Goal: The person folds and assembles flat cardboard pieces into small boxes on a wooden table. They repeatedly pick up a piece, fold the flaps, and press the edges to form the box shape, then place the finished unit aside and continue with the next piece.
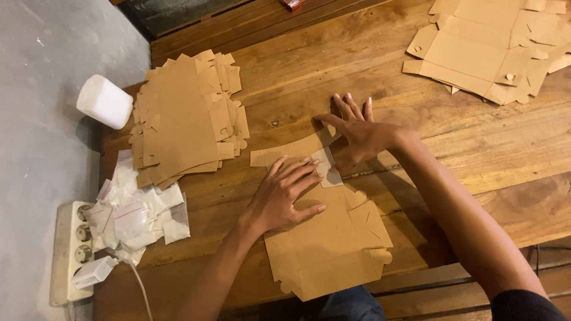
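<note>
A flat brown cardboard box blank (331, 242) lies on the wooden table (369, 65) in front of me. My left hand (284, 193) rests flat on its upper part, fingers spread, pressing it down. My right hand (359, 132) presses on a flap of the same blank at its far end, fingers extended and close together. A small whitish tab (328, 168) shows between the two hands. Neither hand grips anything.
A stack of unfolded brown box blanks (186, 116) lies at the left. Another pile of blanks (492, 44) sits at the far right. Small clear plastic bags (134, 214), a white power strip (70, 249) and a white cylinder (105, 101) lie at the table's left edge.
</note>
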